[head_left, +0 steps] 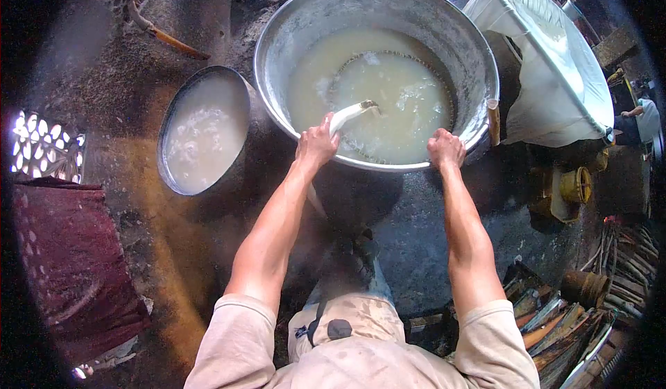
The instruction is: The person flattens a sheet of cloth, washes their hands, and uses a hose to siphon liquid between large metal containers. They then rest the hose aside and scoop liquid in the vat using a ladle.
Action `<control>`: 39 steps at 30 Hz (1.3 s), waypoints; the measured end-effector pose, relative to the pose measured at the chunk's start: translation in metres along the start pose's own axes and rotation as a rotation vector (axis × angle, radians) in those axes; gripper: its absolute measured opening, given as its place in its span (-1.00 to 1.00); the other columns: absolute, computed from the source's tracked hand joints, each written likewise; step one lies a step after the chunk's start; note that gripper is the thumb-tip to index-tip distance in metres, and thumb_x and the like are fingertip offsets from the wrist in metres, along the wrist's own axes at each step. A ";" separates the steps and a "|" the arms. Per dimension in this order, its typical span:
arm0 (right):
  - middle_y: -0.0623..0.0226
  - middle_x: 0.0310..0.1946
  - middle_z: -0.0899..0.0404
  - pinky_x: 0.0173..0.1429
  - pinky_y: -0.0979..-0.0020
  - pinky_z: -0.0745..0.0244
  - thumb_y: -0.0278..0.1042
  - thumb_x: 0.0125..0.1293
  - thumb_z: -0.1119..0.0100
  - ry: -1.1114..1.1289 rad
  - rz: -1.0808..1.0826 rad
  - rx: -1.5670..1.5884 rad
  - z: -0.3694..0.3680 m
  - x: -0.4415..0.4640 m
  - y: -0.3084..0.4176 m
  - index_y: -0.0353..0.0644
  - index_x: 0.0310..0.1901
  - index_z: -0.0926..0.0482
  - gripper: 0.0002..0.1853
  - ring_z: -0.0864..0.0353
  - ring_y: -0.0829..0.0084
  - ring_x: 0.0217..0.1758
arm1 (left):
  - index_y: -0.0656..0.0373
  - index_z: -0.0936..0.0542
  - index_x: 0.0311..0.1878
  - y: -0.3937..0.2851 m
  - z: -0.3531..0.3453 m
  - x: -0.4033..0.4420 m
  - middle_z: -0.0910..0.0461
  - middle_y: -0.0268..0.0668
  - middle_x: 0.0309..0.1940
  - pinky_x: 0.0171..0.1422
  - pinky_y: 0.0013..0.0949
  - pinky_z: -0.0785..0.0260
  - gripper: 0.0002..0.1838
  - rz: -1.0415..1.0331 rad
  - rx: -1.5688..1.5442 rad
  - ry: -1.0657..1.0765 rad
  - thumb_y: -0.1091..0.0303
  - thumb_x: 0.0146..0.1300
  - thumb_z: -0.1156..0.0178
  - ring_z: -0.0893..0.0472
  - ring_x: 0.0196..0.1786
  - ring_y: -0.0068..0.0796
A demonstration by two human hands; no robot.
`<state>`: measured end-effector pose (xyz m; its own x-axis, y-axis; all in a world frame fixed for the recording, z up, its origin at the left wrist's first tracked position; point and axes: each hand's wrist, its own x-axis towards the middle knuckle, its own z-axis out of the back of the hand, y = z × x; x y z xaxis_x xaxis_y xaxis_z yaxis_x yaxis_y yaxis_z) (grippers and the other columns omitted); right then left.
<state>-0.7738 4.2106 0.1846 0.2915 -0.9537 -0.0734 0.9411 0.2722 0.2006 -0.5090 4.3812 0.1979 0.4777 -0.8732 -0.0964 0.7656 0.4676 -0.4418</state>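
A large round metal vat (277, 101) holds cloudy, pale liquid, with a round woven-looking rim (449, 87) showing in it. At the vat's near left edge, my left hand (318, 142) is closed around a pale, curved hose (349, 114). The hose's dark-tipped end points over the liquid, and its lower part hangs down outside the vat. My right hand (446, 147) is closed at the near right edge of the vat; whatever its fingers grip is hard to make out, though the metal rim lies right beside them.
Left of the vat stands a smaller container (166, 122) of whitish liquid. A white cloth (555, 104) hangs over a frame at right, near a yellow object (576, 185). Firewood (562, 333) lies lower right, dark red cloth (76, 264) at left. Another person's arm (633, 112) shows far right.
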 end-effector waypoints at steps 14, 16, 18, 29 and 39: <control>0.05 -0.27 -0.69 0.03 0.14 -0.52 -0.24 0.11 -0.05 -0.016 0.012 0.016 0.002 -0.003 0.002 -0.07 -0.26 -0.69 -0.74 -0.70 0.11 -0.16 | -0.02 -0.31 0.27 -0.001 -0.001 0.000 -0.63 0.14 -0.26 -0.04 0.12 -0.50 -0.45 -0.004 0.003 -0.016 0.17 0.22 -0.18 -0.63 -0.15 0.23; 0.06 -0.28 -0.69 0.04 0.13 -0.51 -0.24 0.11 -0.05 -0.019 0.005 0.023 0.004 -0.004 0.003 -0.07 -0.26 -0.69 -0.74 -0.69 0.09 -0.16 | -0.02 -0.31 0.27 -0.002 0.000 0.000 -0.63 0.14 -0.26 -0.04 0.13 -0.50 -0.45 0.008 0.010 -0.007 0.17 0.23 -0.18 -0.63 -0.15 0.23; 0.06 -0.29 -0.69 0.04 0.13 -0.50 -0.25 0.11 -0.04 -0.017 0.006 0.026 0.005 -0.004 0.003 -0.07 -0.27 -0.69 -0.75 -0.69 0.09 -0.17 | -0.02 -0.31 0.27 -0.001 -0.001 0.000 -0.63 0.14 -0.26 -0.04 0.13 -0.50 -0.46 0.019 0.018 0.001 0.17 0.23 -0.18 -0.63 -0.15 0.23; 0.04 -0.29 -0.69 0.04 0.14 -0.49 -0.25 0.12 -0.03 -0.045 0.004 0.040 -0.002 -0.002 0.000 -0.06 -0.26 -0.70 -0.73 -0.70 0.09 -0.16 | -0.01 -0.32 0.26 0.001 -0.002 0.000 -0.63 0.14 -0.26 -0.04 0.15 -0.50 -0.47 0.009 0.016 -0.016 0.17 0.23 -0.17 -0.63 -0.15 0.24; 0.05 -0.28 -0.69 0.04 0.15 -0.49 -0.25 0.12 -0.03 -0.027 0.011 0.025 0.000 -0.003 0.000 -0.04 -0.23 -0.70 -0.72 -0.70 0.10 -0.16 | 0.00 -0.32 0.29 -0.002 0.000 0.000 -0.63 0.13 -0.23 -0.01 0.10 -0.50 -0.45 0.014 0.019 0.008 0.18 0.23 -0.16 -0.63 -0.13 0.21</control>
<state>-0.7749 4.2130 0.1850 0.2963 -0.9541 -0.0444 0.9333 0.2794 0.2255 -0.5103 4.3806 0.1991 0.4855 -0.8674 -0.1096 0.7666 0.4826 -0.4235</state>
